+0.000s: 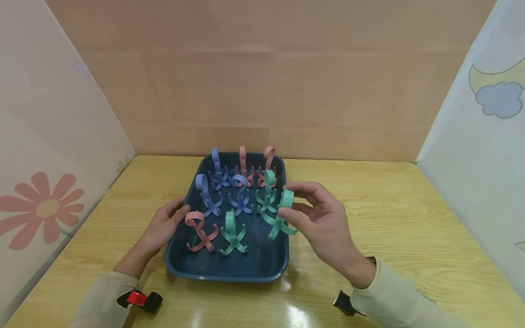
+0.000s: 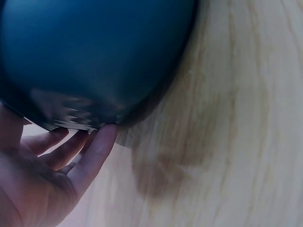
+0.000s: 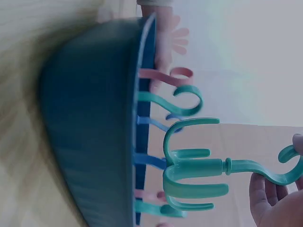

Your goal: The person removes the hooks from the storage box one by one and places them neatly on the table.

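Observation:
My right hand (image 1: 324, 223) pinches the curled top of a green four-pronged hanging hook (image 1: 286, 199) between thumb and fingers. The hook hangs prongs down over the right rim of a dark blue tray (image 1: 256, 269). In the right wrist view, the prongs of this green hook stand out beyond the tray wall. My left hand (image 1: 164, 225) holds the tray's left side, thumb at the rim and fingertips against the outer wall (image 2: 94, 61). Inside the tray, a pink hook (image 1: 203, 240) and another green hook (image 1: 233, 239) stand at the front.
Behind them stand blue hooks (image 1: 241, 196) and a green hook (image 1: 269, 193). Another blue hook (image 1: 219, 173) and two pink hooks (image 1: 243, 166) line the far end. The tray is on a wooden table (image 1: 393, 228), with a brown back wall (image 1: 287, 82) and patterned side walls.

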A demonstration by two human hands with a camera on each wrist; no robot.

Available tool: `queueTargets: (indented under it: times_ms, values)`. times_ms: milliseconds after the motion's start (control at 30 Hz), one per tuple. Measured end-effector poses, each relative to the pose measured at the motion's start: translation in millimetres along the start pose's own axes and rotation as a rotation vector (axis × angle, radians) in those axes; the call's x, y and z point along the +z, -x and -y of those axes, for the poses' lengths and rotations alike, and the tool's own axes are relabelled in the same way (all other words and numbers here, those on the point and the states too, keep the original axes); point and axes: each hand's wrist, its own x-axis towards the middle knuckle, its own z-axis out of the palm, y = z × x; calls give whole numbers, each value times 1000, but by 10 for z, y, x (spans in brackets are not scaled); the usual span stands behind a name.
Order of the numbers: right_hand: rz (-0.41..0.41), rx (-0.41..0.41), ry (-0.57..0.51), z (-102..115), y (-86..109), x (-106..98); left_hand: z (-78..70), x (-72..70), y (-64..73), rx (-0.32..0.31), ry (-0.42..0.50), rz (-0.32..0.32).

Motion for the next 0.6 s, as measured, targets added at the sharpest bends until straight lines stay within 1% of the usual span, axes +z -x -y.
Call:
queueTargets:
  times_ms: [133,233,467,600]
  values:
    - [-25,-22,20,27,-46,-114,7,4,1,-1,-1,1]
    - [-50,-14,45,-1,-87,-212,15,4,-4,1,0,1]
    - [-114,20,79,-187,-154,-408,33,0,-10,3,0,-1]
    - [-141,57,162,-304,-194,-515,25,4,-5,-2,6,-3]
